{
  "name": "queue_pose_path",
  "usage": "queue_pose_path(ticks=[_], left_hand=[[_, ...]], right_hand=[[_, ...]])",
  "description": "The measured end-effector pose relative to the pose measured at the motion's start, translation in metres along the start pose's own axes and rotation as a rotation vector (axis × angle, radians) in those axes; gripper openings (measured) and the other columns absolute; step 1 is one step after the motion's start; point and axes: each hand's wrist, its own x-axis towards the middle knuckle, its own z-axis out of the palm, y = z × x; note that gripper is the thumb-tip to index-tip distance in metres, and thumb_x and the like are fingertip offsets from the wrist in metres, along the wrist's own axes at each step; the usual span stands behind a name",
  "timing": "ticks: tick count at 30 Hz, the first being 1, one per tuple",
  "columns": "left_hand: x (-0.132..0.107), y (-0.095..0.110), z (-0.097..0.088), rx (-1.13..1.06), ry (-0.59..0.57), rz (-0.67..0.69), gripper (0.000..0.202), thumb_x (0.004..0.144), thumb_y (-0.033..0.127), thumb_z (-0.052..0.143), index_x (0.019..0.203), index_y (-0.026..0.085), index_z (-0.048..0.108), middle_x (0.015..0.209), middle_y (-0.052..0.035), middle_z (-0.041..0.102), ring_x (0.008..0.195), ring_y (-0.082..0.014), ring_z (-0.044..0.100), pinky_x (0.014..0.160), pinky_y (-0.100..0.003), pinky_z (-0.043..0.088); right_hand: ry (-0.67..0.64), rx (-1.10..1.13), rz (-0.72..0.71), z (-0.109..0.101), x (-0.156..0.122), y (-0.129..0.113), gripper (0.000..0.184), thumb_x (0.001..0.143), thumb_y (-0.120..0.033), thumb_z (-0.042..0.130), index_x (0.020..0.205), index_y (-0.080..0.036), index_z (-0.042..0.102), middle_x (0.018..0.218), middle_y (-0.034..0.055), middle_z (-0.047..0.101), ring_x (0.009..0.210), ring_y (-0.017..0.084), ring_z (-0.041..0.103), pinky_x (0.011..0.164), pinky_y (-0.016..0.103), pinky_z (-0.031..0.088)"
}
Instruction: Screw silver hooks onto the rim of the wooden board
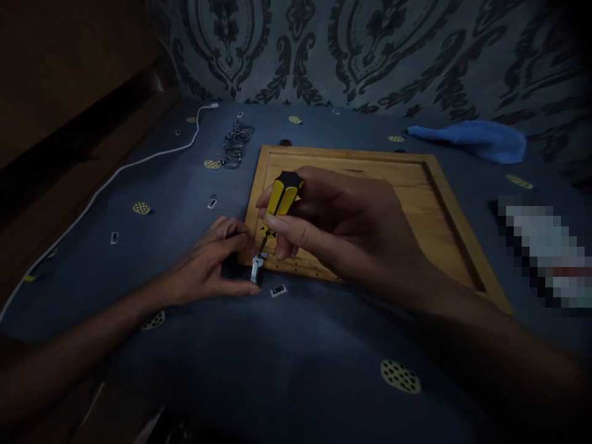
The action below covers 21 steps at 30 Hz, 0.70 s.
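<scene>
My right hand (342, 225) is closed round a screwdriver (280, 196) with a yellow and black handle. The screwdriver leans, its tip down on a small metal hinge (256, 269) at the near left corner of a framed wooden panel (346, 176). My left hand (217, 259) holds the hinge from the left, its thumb at the lower end and its forefinger by the panel's corner. Part of those fingertips is hidden behind the corner. Several small dark holes run along the panel's near edge.
Behind the panel to the left lies a heap of small metal pieces (237, 143). A white cable (152, 153) runs down the left side. A blue cloth (485, 140) lies back right, and a blurred-out object (546, 246) is at right. The patterned blue cloth surface (314, 364) lies underneath.
</scene>
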Motion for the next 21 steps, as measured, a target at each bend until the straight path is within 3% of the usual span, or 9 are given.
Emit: queue_pose_path(ticks=[16, 21], left_hand=[[-0.0011, -0.0028, 0.0027, 0.010, 0.033, 0.034, 0.049, 0.087, 0.064, 0.074, 0.115, 0.024, 0.067, 0.114, -0.0068, 0.064, 0.107, -0.0284, 0.059, 0.099, -0.047, 0.050], [0.0002, -0.0010, 0.0019, 0.028, 0.022, 0.028, 0.049, 0.088, 0.063, 0.074, 0.117, 0.023, 0.067, 0.112, -0.0063, 0.065, 0.104, -0.0282, 0.059, 0.098, -0.047, 0.049]], right_hand=[[0.042, -0.030, 0.014, 0.0070, -0.0028, 0.0055, 0.020, 0.094, -0.035, 0.077, 0.088, -0.022, 0.063, 0.082, -0.0014, 0.067, 0.064, 0.012, 0.065, 0.058, 0.027, 0.057], [-0.022, 0.036, 0.059, 0.0047, -0.0001, -0.0013, 0.021, 0.095, -0.035, 0.075, 0.087, -0.022, 0.060, 0.089, 0.0004, 0.068, 0.072, 0.014, 0.067, 0.062, 0.028, 0.059]])
